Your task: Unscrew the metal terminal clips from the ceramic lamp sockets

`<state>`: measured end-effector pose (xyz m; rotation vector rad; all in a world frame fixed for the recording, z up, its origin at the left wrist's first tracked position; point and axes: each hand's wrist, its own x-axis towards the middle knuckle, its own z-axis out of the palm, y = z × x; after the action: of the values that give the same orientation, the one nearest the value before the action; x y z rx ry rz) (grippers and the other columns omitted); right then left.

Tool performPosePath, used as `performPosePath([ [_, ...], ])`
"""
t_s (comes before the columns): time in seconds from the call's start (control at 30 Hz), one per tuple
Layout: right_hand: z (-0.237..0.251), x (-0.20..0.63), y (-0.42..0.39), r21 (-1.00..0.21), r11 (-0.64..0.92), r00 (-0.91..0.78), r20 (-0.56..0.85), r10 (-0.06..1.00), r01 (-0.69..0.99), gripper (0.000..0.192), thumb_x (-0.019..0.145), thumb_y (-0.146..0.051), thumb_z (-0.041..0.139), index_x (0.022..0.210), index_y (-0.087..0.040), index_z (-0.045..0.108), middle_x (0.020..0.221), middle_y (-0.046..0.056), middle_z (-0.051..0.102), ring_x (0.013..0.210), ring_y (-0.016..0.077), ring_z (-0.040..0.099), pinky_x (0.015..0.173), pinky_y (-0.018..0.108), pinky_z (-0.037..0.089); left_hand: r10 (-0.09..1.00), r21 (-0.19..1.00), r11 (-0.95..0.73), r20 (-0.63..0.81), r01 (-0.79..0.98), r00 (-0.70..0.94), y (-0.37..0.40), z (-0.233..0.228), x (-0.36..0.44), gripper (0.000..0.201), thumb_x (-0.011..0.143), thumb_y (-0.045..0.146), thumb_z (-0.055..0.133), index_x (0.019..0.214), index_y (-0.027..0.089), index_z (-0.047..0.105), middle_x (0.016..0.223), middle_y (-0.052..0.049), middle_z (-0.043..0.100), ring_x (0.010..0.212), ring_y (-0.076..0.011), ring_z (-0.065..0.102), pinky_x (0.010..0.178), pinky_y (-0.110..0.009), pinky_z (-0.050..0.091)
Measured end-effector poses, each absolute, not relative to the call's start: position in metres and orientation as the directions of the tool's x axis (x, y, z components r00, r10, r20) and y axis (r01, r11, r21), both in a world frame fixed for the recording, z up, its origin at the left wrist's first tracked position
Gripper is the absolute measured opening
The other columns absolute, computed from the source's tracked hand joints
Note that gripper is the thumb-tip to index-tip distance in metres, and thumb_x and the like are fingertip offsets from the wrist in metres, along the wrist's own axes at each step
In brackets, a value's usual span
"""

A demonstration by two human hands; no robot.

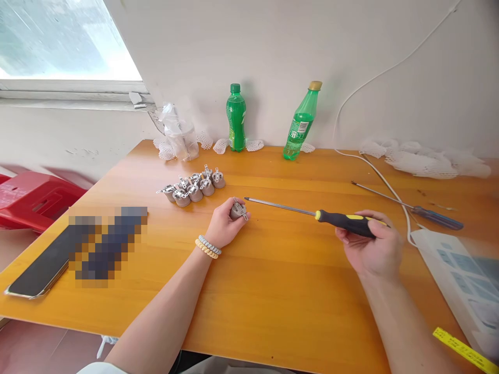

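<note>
A person's right hand (373, 248), nearer the viewer and to the right of a squat, grey-brown, cylindrical part (236, 212), has its fingers curled around the handle of a long screwdriver (318, 215) with a black-and-yellow grip and a silver metal shaft. The left hand (221, 227), just on the near, left side of that part, pinches it between thumb and fingers above a polished orange-brown wooden table (288, 311); two coiled bands, one grey and one cream (208, 247), circle the wrist. The screwdriver's long axis runs leftward and slightly away from the viewer, so its tip ends just beside the part's far right edge (whether the two touch, I cannot tell). The left hand is much the nearer of the two to the part. The part itself has a rounded, matt body, with pale metal strips across its upper face and sticking out past its rim; finer detail is too small to make out. To the right of the part, well apart, lies a second screwdriver with a dark, translucent handle (438, 217). Beyond the part and to its left stands a cluster of similar grey-brown cylinders with silver strips (195, 193). Farthest from it, by the wall, are two green plastic bottles (236, 123), the right-hand one tilted.
</note>
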<state>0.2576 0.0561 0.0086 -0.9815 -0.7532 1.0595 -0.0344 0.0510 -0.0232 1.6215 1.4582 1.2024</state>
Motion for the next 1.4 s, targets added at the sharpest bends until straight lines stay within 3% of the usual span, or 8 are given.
performPosePath([
  [0.23, 0.011, 0.255, 0.053, -0.933, 0.159, 0.314, 0.053, 0.948, -0.323, 0.011, 0.06, -0.022, 0.06, 0.067, -0.019, 0.067, 0.054, 0.002, 0.063, 0.041, 0.0188, 0.058, 0.034, 0.028, 0.041, 0.98, 0.907, -0.175, 0.199, 0.384, -0.024, 0.05, -0.022, -0.033, 0.024, 0.075, 0.032, 0.065, 0.092, 0.019, 0.055, 0.068, 0.003, 0.051, 0.057, -0.0101, 0.042, 0.059, -0.025, 0.039],
  [0.57, 0.008, 0.254, 0.056, -0.945, 0.175, 0.331, 0.078, 0.941, -0.277, 0.01, 0.06, -0.023, 0.061, 0.068, -0.019, 0.066, 0.049, 0.002, 0.06, 0.037, 0.0186, 0.055, 0.031, 0.028, 0.039, 0.978, 0.882, -0.192, 0.211, 0.43, 0.005, 0.051, -0.024, -0.034, 0.021, 0.075, 0.027, 0.062, 0.092, 0.018, 0.055, 0.071, 0.002, 0.055, 0.058, -0.0098, 0.044, 0.058, -0.023, 0.041],
  [0.77, 0.007, 0.261, 0.053, -0.955, 0.209, 0.306, 0.139, 0.942, -0.209, 0.01, 0.061, -0.024, 0.063, 0.07, -0.022, 0.068, 0.057, 0.001, 0.06, 0.043, 0.0181, 0.059, 0.037, 0.031, 0.046, 0.962, 0.818, -0.238, 0.272, 0.523, 0.013, 0.052, -0.025, -0.036, 0.019, 0.074, 0.024, 0.062, 0.092, 0.017, 0.057, 0.072, 0.001, 0.056, 0.062, -0.0106, 0.049, 0.063, -0.024, 0.043],
  [0.97, 0.004, 0.267, 0.054, -0.95, 0.278, 0.252, 0.236, 0.938, -0.144, 0.009, 0.065, -0.026, 0.066, 0.073, -0.024, 0.069, 0.06, 0.002, 0.059, 0.043, 0.0173, 0.057, 0.036, 0.031, 0.043, 0.95, 0.727, -0.278, 0.303, 0.628, 0.069, 0.053, -0.028, -0.037, 0.022, 0.074, 0.023, 0.062, 0.095, 0.017, 0.06, 0.077, -0.001, 0.06, 0.069, -0.0138, 0.055, 0.068, -0.027, 0.046],
  [1.13, 0.002, 0.262, 0.057, -0.953, 0.217, 0.244, 0.164, 0.956, -0.212, 0.009, 0.068, -0.025, 0.061, 0.074, -0.021, 0.066, 0.055, 0.001, 0.062, 0.039, 0.0185, 0.057, 0.034, 0.029, 0.039, 0.968, 0.732, -0.216, 0.247, 0.646, 0.044, 0.055, -0.027, -0.036, 0.022, 0.074, 0.026, 0.063, 0.094, 0.018, 0.06, 0.079, -0.002, 0.062, 0.072, -0.0154, 0.057, 0.071, -0.029, 0.047],
  [1.4, 0.001, 0.274, 0.069, -0.944, 0.123, 0.363, 0.003, 0.932, -0.307, 0.01, 0.066, -0.027, 0.056, 0.074, -0.022, 0.061, 0.055, 0.001, 0.061, 0.042, 0.0177, 0.058, 0.031, 0.027, 0.035, 0.976, 0.791, -0.119, 0.203, 0.6, -0.074, 0.056, -0.025, -0.038, 0.025, 0.074, 0.034, 0.065, 0.094, 0.019, 0.063, 0.09, -0.004, 0.064, 0.078, -0.0168, 0.06, 0.076, -0.031, 0.049],
])
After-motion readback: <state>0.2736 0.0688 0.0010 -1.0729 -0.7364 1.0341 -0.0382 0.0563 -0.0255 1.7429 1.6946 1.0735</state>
